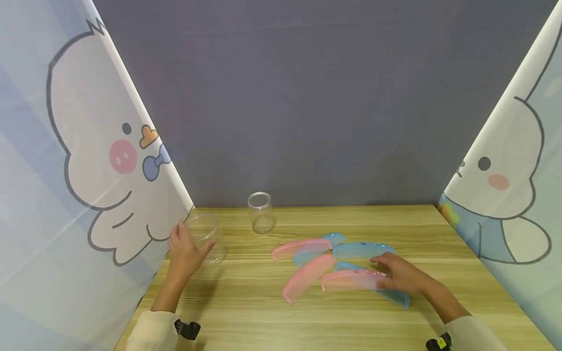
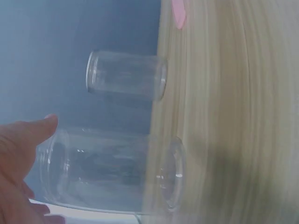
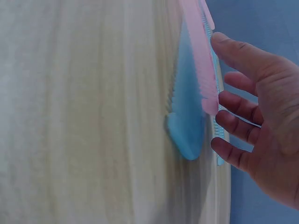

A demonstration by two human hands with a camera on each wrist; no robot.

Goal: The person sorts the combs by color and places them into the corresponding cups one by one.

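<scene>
At the left, my left hand (image 1: 184, 253) is beside a larger clear jar (image 1: 205, 234), its thumb and fingers spread around the rim. The left wrist view shows the thumb (image 2: 39, 128) on one side of the jar's mouth, with space inside the grasp; whether the skin touches the jar is unclear. Over the right end of a comb pile hangs my right hand (image 1: 401, 274), fingers spread and loosely bent, holding nothing. Beneath and beside it lie a pink comb (image 1: 351, 280), a blue comb (image 1: 397, 296) partly under that one, and another blue comb (image 1: 362, 250).
A smaller clear jar (image 1: 260, 214) stands upright near the back wall. Two more pink combs, one slanted (image 1: 309, 278) and one farther back (image 1: 300, 247), lie mid-table, the latter across a blue comb (image 1: 307, 257). Printed cloth walls flank the wooden table (image 1: 263, 321).
</scene>
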